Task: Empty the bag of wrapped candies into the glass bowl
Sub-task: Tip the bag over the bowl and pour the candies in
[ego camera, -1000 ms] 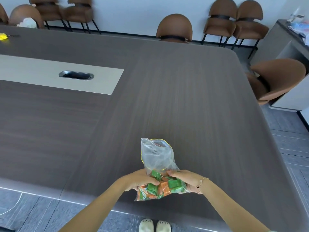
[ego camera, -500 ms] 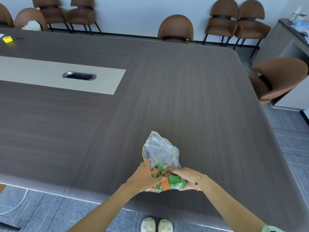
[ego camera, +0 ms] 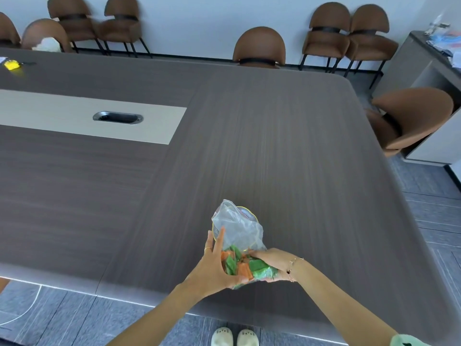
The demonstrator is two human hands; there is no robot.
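A clear plastic bag (ego camera: 239, 228) with green and orange wrapped candies (ego camera: 245, 267) in its lower part is held near the front edge of the dark table (ego camera: 287, 151). My left hand (ego camera: 212, 268) cups the bag's left side, its fingers stretched up along the plastic. On the right side, my right hand (ego camera: 273, 262) grips the candy-filled bottom. The bag's crumpled top has a yellow rim and points away from me. No glass bowl is in view.
Brown chairs (ego camera: 259, 47) line the far wall and one (ego camera: 409, 118) stands at the table's right side. A light inlay with a cable slot (ego camera: 117, 117) lies at the left. A yellow object (ego camera: 11, 64) sits far left. A grey cabinet (ego camera: 434, 66) stands at the right.
My left hand has slid from the bag's lower front up along its left side, fingers now extended. The bag's top has crumpled lower. My right hand keeps its hold.
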